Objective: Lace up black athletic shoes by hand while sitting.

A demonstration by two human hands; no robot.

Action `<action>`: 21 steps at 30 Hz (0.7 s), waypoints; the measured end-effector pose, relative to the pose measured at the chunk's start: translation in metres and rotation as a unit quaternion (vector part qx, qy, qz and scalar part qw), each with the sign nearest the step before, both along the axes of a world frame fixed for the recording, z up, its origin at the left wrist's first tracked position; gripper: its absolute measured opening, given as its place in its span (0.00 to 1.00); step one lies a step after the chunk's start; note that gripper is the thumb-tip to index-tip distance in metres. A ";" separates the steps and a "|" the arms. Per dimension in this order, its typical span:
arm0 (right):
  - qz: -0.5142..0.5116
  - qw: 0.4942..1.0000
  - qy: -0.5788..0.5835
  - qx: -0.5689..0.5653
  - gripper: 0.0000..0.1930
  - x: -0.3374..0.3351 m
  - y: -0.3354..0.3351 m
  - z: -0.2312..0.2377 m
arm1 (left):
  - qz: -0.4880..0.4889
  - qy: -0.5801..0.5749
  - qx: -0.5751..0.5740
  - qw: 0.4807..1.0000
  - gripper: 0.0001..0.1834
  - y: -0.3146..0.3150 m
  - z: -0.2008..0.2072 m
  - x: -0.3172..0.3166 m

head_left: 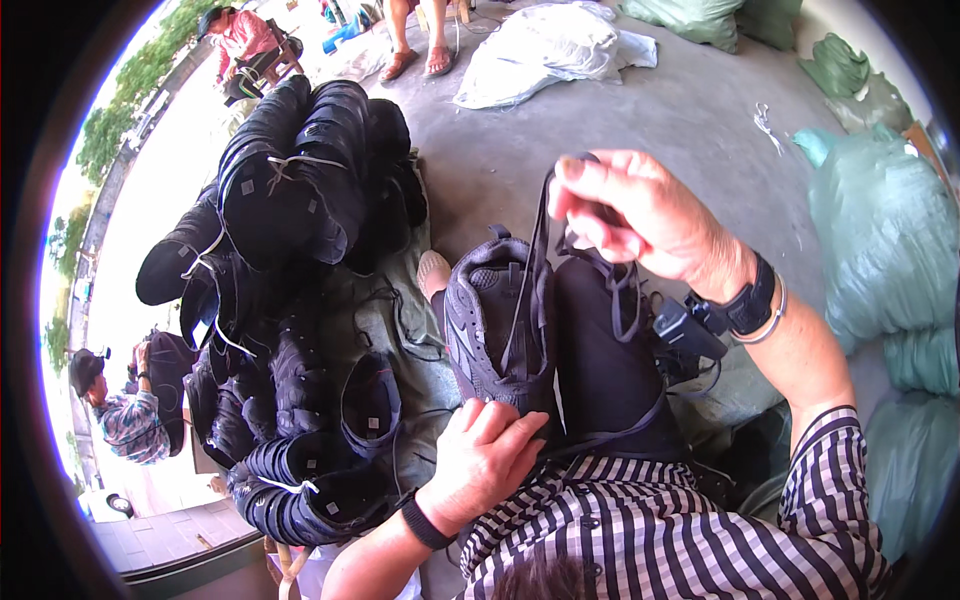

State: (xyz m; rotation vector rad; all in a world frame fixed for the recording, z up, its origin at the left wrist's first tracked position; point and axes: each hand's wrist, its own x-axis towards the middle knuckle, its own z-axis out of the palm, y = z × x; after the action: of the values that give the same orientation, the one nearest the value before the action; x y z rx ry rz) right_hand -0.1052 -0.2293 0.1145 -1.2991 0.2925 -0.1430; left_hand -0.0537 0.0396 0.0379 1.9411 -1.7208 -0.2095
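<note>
A black shoe upper (482, 325) with grey side trim lies on my lap, its opening facing up. My left hand (482, 455) is closed on its near end, fingers curled over the edge. Above and to the right of it, my right hand (635, 205) pinches a black shoelace (539, 225) and holds it raised. The lace runs down from my fingertips into the shoe upper's eyelet area. More loops of dark lace hang below my right hand, beside my dark-clad leg.
Bundles of stacked black shoe pieces (285, 205), tied with white cord, are piled on my left. Green sacks (875, 240) stand along the right. A white sack (550, 50) lies on the floor ahead. Other people (130, 415) sit at the left and far side.
</note>
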 end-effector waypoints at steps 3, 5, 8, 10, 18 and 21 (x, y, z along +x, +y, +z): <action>0.006 1.000 -0.018 -0.012 0.17 0.014 -0.003 0.015 | -0.001 -0.005 0.000 1.000 0.17 0.002 -0.008 0.001; -0.011 1.000 -0.014 -0.024 0.17 0.024 0.002 0.018 | -0.001 0.029 -0.007 1.000 0.16 0.003 -0.010 0.004; -0.081 0.994 -0.055 -0.045 0.15 0.034 -0.016 0.028 | -0.008 0.050 -0.005 0.999 0.15 -0.002 -0.015 0.001; -0.063 0.994 -0.084 -0.019 0.15 0.034 -0.017 0.031 | -0.007 0.044 -0.014 0.999 0.15 -0.004 -0.013 0.001; 0.052 0.900 -0.093 -0.423 0.10 -0.005 -0.005 0.084 | 0.157 0.439 -0.029 0.884 0.10 -0.008 -0.007 0.023; 0.027 0.748 -0.210 -0.629 0.08 -0.019 0.001 0.092 | 0.112 0.197 -0.103 0.968 0.10 -0.028 0.004 0.043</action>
State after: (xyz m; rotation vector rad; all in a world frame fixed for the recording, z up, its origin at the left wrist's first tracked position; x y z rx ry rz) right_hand -0.1243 -0.2286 0.2066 -2.5565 -0.3332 -0.6583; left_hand -0.0108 0.0119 0.0420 1.7794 -1.2080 -0.2969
